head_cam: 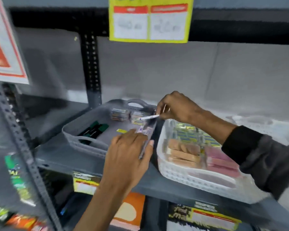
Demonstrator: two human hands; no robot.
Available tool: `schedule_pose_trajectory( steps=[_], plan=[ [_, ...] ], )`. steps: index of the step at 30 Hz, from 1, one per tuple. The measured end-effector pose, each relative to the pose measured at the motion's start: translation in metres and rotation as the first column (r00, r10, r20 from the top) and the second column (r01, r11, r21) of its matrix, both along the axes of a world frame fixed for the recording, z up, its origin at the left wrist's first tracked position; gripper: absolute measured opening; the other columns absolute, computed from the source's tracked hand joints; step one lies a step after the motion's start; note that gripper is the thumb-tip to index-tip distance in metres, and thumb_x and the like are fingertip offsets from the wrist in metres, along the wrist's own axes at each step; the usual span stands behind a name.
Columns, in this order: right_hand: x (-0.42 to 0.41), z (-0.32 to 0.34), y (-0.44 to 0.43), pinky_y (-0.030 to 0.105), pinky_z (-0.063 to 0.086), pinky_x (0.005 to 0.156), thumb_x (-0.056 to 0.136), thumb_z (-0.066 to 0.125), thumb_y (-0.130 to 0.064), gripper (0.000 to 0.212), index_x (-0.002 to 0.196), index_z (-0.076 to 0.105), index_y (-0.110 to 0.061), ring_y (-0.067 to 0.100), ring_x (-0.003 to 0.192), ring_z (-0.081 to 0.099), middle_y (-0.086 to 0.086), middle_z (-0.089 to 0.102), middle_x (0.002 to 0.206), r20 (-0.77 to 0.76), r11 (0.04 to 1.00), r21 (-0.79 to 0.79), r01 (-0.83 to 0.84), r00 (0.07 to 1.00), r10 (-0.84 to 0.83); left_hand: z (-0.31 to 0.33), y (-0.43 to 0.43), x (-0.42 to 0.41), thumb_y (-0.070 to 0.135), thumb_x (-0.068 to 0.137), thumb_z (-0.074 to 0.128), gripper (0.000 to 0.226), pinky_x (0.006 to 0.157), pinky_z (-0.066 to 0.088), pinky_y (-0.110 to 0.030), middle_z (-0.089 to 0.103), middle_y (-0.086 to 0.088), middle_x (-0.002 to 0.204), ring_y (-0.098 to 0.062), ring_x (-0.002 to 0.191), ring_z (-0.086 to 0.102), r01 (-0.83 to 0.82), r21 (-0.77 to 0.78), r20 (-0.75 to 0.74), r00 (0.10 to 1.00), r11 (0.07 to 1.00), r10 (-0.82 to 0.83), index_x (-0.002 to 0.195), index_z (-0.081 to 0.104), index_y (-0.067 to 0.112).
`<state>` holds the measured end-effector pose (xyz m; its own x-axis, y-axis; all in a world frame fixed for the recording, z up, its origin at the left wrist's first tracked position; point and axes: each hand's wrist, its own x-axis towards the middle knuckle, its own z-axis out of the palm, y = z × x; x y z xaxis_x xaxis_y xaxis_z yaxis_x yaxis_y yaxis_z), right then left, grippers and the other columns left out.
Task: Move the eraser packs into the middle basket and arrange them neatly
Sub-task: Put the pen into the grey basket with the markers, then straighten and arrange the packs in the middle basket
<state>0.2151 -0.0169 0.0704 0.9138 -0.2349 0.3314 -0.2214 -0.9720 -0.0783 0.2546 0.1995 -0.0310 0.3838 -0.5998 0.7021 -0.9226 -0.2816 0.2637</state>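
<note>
A grey basket (83, 140) stands on the shelf with clear eraser packs (119, 114) at its far end and dark green items (94, 129) at its left. My left hand (128, 152) grips the basket's right rim near the front. My right hand (175, 107) hovers over the basket's far right corner, pinching a thin white pack (149, 117). To the right stands a white basket (195, 179) filled with tan, pink and yellow-blue packs.
A black shelf upright (91, 67) rises behind the grey basket. A yellow price sign (150, 20) hangs from the shelf above. Another white basket (257, 125) sits at the far right. Lower shelves hold orange and green goods.
</note>
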Motion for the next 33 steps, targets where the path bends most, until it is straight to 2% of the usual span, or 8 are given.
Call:
schedule_pose_trajectory(
  steps=[6,9,14,18,21,25,29,33],
  plan=[
    [0.056,-0.035,0.028,0.027,0.056,0.073,0.065,0.08,-0.013,0.022,0.083,0.079,-0.027,0.01,0.078,0.07,-0.007,0.078,0.085,-0.236,0.991,-0.094,-0.097,0.969,0.073,-0.032,0.015,0.026,0.037,0.102,0.037,0.043,0.076,0.04,-0.04,0.06,-0.002,0.067,-0.027,0.07,0.056,-0.132,-0.006,0.136,0.982,0.991,0.132,0.071,0.059,0.017],
    [0.067,-0.041,0.034,0.022,0.054,0.078,0.07,0.081,-0.006,0.017,0.082,0.081,-0.019,0.007,0.079,0.069,-0.003,0.079,0.086,-0.36,0.995,0.023,-0.102,0.927,0.103,-0.035,0.013,0.023,0.033,0.102,0.041,0.038,0.08,0.042,-0.041,0.062,-0.003,0.072,-0.027,0.072,0.055,-0.145,-0.054,0.151,0.977,0.988,0.152,0.074,0.061,0.016],
    [0.071,-0.037,0.035,0.002,0.044,0.063,0.079,0.074,0.0,0.015,0.09,0.081,-0.007,0.017,0.084,0.072,0.01,0.079,0.09,-0.452,0.978,0.203,-0.042,0.883,0.131,-0.036,0.011,0.022,0.031,0.1,0.045,0.033,0.082,0.04,-0.039,0.062,-0.002,0.074,-0.026,0.073,0.054,-0.151,-0.071,0.169,0.972,0.986,0.161,0.078,0.064,0.015],
    [0.072,-0.042,0.034,0.004,0.046,0.065,0.077,0.078,-0.006,0.011,0.087,0.081,-0.009,0.01,0.078,0.073,0.006,0.079,0.086,-0.436,0.975,0.212,-0.061,0.887,0.15,-0.035,0.012,0.02,0.031,0.1,0.045,0.033,0.083,0.04,-0.039,0.063,-0.002,0.075,-0.026,0.074,0.055,-0.151,-0.05,0.16,0.974,0.987,0.158,0.08,0.065,0.015],
    [0.068,-0.041,0.032,0.01,0.047,0.068,0.075,0.08,-0.011,0.01,0.083,0.082,-0.015,-0.008,0.065,0.066,-0.004,0.079,0.08,-0.374,0.983,0.153,-0.105,0.914,0.156,-0.032,0.013,0.019,0.032,0.1,0.045,0.033,0.084,0.04,-0.039,0.064,-0.002,0.074,-0.024,0.073,0.056,-0.159,-0.039,0.146,0.976,0.987,0.163,0.08,0.066,0.015],
    [0.046,-0.026,0.025,0.022,0.057,0.078,0.072,0.082,-0.013,0.012,0.083,0.082,-0.017,0.0,0.071,0.071,-0.005,0.079,0.079,-0.203,0.983,0.106,-0.149,0.965,0.168,-0.02,0.012,0.013,0.032,0.099,0.043,0.034,0.078,0.039,-0.038,0.064,0.002,0.068,-0.021,0.065,0.057,-0.138,0.005,0.096,0.986,0.99,0.136,0.074,0.064,0.02],
    [0.012,-0.003,0.017,0.012,0.054,0.071,0.072,0.083,-0.018,0.014,0.086,0.082,-0.016,-0.001,0.069,0.069,-0.001,0.079,0.08,-0.058,0.983,0.124,-0.138,0.988,0.146,-0.004,0.009,0.006,0.032,0.096,0.05,0.027,0.063,0.03,-0.031,0.061,0.006,0.063,-0.02,0.057,0.056,-0.078,-0.019,-0.008,0.997,0.997,0.078,0.074,0.06,0.022],
    [-0.041,0.008,0.006,0.003,0.046,0.067,0.076,0.081,-0.029,0.016,0.087,0.082,-0.017,-0.005,0.067,0.067,-0.004,0.08,0.082,-0.043,0.982,0.162,-0.1,0.993,0.108,0.018,-0.004,-0.005,0.036,0.092,0.058,0.018,0.065,0.039,-0.031,0.071,0.003,0.085,-0.023,0.077,0.063,-0.009,-0.048,-0.092,0.996,0.999,0.004,0.088,0.067,0.022]
  ],
)
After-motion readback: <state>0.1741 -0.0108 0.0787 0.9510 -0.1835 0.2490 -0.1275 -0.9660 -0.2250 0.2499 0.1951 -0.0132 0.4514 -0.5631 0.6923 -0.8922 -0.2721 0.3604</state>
